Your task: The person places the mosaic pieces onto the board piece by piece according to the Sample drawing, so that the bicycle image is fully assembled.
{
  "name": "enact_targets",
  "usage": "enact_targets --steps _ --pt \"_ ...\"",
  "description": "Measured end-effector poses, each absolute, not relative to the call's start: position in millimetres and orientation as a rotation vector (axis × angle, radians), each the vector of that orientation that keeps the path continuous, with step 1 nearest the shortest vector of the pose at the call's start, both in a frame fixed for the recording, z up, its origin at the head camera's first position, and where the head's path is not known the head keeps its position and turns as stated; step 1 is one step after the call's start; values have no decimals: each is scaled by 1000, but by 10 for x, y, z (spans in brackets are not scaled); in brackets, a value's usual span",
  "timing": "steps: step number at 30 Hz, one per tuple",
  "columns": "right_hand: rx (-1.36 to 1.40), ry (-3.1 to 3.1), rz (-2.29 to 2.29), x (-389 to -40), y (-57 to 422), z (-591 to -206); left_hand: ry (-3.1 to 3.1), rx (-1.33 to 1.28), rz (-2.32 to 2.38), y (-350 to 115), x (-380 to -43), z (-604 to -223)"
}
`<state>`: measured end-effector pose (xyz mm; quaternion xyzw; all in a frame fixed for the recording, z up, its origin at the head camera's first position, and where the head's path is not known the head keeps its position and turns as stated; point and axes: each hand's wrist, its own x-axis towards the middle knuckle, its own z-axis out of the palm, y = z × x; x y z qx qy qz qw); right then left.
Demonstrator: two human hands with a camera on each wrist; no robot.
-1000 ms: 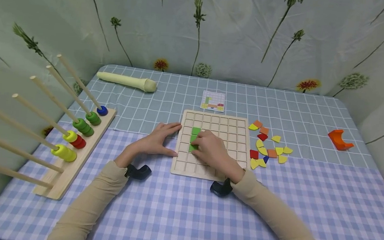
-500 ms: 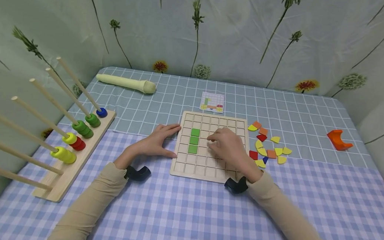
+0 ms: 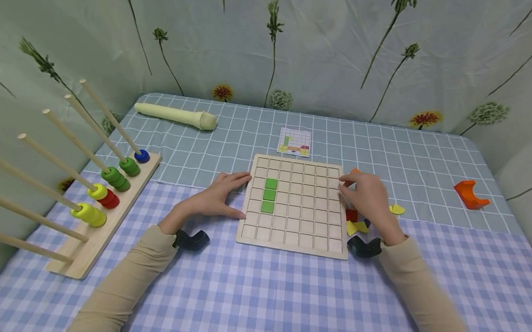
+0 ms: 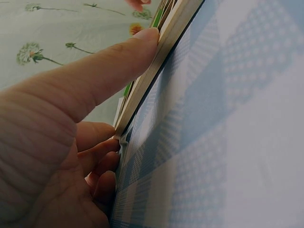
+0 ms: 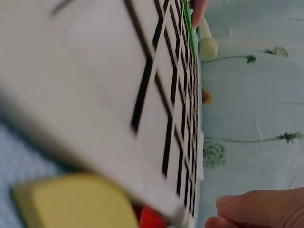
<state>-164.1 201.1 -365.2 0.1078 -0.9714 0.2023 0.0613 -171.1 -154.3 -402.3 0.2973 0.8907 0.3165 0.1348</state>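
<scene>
A wooden grid board point(image 3: 307, 205) lies on the table, with three green square tiles point(image 3: 269, 194) in one column near its left side. My left hand point(image 3: 213, 198) rests at the board's left edge; in the left wrist view its thumb point(image 4: 126, 57) touches the rim. Over the loose pieces by the right edge hovers my right hand point(image 3: 369, 198), fingers bent loosely, no piece visible between them. It hides most of these pieces. Yellow pieces point(image 3: 354, 228), a red piece point(image 3: 351, 215) and part of an orange one show around it. The right wrist view shows a yellow piece point(image 5: 80, 202) beside the board.
A small printed card point(image 3: 294, 142) with a coloured grid lies behind the board. On the left stands a wooden peg rack point(image 3: 105, 219) with coloured rings. A pale yellow stick with a rounded end point(image 3: 175, 114) lies at the back; an orange curved block point(image 3: 470, 194) sits far right.
My right hand has left the green tiles and moved right across the board to the loose pieces. The three green tiles are now uncovered. My left hand has stayed at the board's edge.
</scene>
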Motion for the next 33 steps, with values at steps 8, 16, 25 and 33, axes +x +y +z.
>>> enact_targets --steps 8,16,25,33 --pt "92 -3043 533 -1766 2139 -3684 2578 859 922 -1535 -1709 -4020" --pt "118 -3027 545 -1870 2195 -3739 2574 866 920 -1533 -1708 -4002" --pt "195 -3056 554 -1987 2179 -3758 2574 863 904 -1521 -1699 -3995" --pt "293 -3081 544 -2056 2199 -3756 2585 861 908 -1532 -1689 -3988"
